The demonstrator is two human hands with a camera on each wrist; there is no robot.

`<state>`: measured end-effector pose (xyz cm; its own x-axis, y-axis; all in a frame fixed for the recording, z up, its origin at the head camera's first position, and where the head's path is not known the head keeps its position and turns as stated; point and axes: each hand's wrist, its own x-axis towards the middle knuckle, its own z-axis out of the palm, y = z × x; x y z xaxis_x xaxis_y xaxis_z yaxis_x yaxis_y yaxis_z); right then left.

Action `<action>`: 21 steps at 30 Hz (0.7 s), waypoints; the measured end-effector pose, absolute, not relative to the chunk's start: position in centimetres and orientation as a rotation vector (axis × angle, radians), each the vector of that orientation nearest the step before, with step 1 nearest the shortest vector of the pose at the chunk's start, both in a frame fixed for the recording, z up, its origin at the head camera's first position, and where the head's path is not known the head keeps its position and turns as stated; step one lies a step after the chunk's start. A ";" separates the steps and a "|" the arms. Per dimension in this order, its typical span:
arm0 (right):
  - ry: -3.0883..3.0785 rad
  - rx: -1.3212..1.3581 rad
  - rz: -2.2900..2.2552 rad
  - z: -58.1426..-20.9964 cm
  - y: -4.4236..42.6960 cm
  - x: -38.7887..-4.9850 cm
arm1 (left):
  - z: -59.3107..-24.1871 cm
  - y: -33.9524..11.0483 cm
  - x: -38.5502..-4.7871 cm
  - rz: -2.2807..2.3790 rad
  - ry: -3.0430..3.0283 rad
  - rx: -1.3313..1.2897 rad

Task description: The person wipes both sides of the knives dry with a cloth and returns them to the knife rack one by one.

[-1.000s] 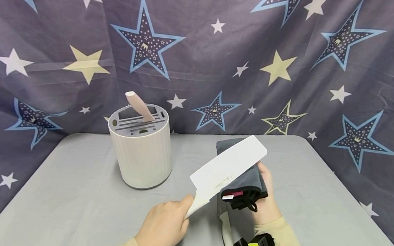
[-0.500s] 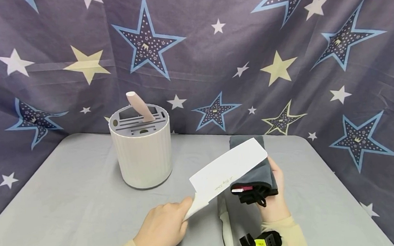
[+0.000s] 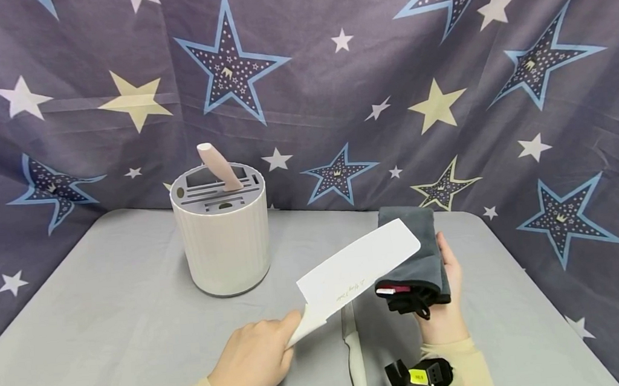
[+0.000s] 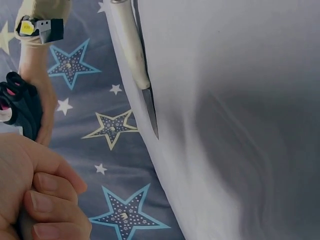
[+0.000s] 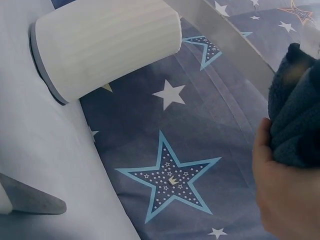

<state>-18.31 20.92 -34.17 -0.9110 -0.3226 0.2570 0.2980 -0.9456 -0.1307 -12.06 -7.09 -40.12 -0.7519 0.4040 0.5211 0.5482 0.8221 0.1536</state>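
Observation:
My left hand (image 3: pixel 254 358) grips the white handle of a cleaver (image 3: pixel 356 265), its broad white blade angled up to the right. In the left wrist view, the left hand (image 4: pixel 40 195) has its fingers curled, with the cleaver mostly hidden. My right hand (image 3: pixel 442 304) holds a folded dark grey towel (image 3: pixel 416 263) with black edging and a small red and white tag. The towel lies behind the blade's far end; the right wrist view shows the blade (image 5: pixel 235 47) meeting the towel (image 5: pixel 300 112). A white-handled knife (image 3: pixel 357 362) lies on the table below the blade.
A cream ribbed knife block (image 3: pixel 223 245) stands at the back left of the grey-covered table (image 3: pixel 118 329). One pink-handled knife (image 3: pixel 220 166) sits in its slotted grey top. A star-patterned curtain (image 3: pixel 312 84) hangs behind the table.
My right hand has moved to the right with the towel, along the blade toward its far end and partly past it. The left hand and cleaver have barely moved.

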 end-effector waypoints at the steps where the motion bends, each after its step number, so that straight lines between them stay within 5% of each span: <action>1: 0.164 -0.391 -2.802 -34.1 20.8 -18.2 | -40.1 -7.1 -12.0 -0.414 -2.533 -0.703; 21: 0.660 -0.224 -2.862 -34.3 19.0 -18.0 | -40.3 -6.7 -11.8 -0.470 -2.584 -0.651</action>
<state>-18.03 19.01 -34.32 -0.9695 -0.2226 0.1025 0.1551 -0.8814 -0.4462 -11.84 -6.74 -40.34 -0.7961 0.3647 0.4829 0.5114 0.8321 0.2147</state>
